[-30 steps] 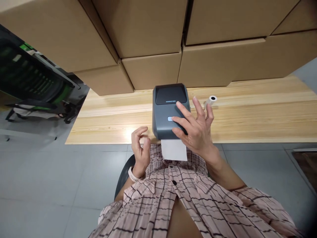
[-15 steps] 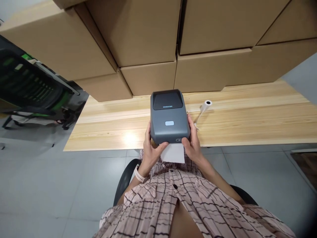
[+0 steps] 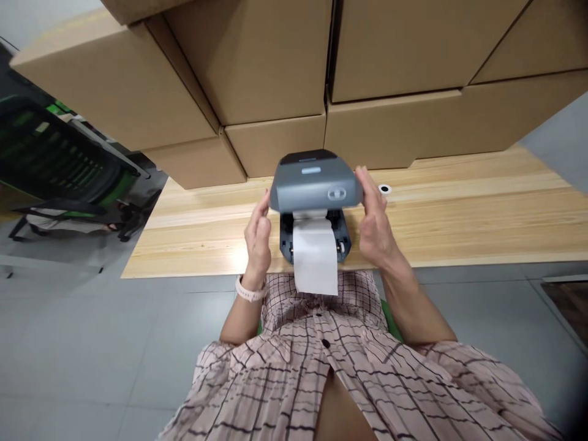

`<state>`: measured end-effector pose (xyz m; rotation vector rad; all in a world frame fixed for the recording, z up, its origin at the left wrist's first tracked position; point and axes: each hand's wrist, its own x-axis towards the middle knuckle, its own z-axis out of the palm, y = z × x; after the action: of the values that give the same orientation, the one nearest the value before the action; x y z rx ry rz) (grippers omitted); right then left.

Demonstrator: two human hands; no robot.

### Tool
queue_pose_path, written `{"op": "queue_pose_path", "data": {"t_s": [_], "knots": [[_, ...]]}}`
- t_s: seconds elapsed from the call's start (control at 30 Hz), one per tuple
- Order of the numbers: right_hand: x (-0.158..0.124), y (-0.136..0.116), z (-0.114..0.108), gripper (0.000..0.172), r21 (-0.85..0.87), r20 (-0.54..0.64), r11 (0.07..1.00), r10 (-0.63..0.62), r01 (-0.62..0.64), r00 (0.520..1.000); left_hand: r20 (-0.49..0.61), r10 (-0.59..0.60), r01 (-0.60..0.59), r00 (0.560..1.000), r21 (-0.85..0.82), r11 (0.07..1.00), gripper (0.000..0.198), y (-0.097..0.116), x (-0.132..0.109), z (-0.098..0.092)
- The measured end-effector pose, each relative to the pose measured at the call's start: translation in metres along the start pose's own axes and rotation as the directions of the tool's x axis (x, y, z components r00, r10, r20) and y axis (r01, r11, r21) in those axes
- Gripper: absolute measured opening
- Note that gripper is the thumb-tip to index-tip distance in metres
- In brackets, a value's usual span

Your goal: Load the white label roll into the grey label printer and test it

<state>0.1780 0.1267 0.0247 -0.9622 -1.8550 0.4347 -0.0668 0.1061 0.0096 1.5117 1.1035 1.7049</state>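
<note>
The dark grey label printer stands at the near side of the wooden table, its lid [image 3: 316, 187] tilted up and back. Below the lid the black printer base [image 3: 342, 242] shows its inside. A strip of white label paper [image 3: 315, 257] runs out over the front, past the table edge. My left hand [image 3: 258, 239] grips the lid's left side with the fingertips, a pale band on its wrist. On the other side, my right hand [image 3: 374, 223] presses its fingers against the lid's right edge. Both palms face inward, and the lid is held between them.
Large cardboard boxes [image 3: 271, 147] line the back of the table [image 3: 459, 214]. A small white roll [image 3: 384, 189] lies behind my right hand, partly hidden. Off to the left is a black and green office chair [image 3: 50, 153].
The printer's lid has swung up from shut, uncovering the inside and the paper. Both hands have risen with it, from the front corners to its sides.
</note>
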Motion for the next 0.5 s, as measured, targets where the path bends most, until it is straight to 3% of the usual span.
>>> {"op": "queue_pose_path", "data": {"t_s": [0.07, 0.13, 0.27, 0.5], "knots": [[0.033, 0.002, -0.005, 0.085, -0.013, 0.014, 0.999, -0.029, 0.029, 0.999, -0.031, -0.04, 0.039, 0.999, -0.025, 0.999, 0.054, -0.012, 0.025, 0.0], [0.066, 0.004, -0.006, 0.083, -0.016, 0.02, 1.0, -0.018, 0.018, 1.0, 0.003, -0.154, 0.154, 0.988, -0.021, 0.988, 0.065, -0.025, 0.04, 0.003], [0.125, 0.017, 0.001, 0.076, -0.015, -0.061, 0.999, 0.03, -0.031, 0.998, 0.094, -0.415, 0.42, 0.905, -0.034, 0.907, 0.09, -0.045, 0.045, 0.014], [0.192, 0.053, 0.022, 0.084, -0.107, -0.124, 0.993, 0.043, -0.057, 0.991, 0.154, -0.42, 0.436, 0.894, -0.086, 0.896, 0.112, -0.048, 0.035, 0.016]]}}
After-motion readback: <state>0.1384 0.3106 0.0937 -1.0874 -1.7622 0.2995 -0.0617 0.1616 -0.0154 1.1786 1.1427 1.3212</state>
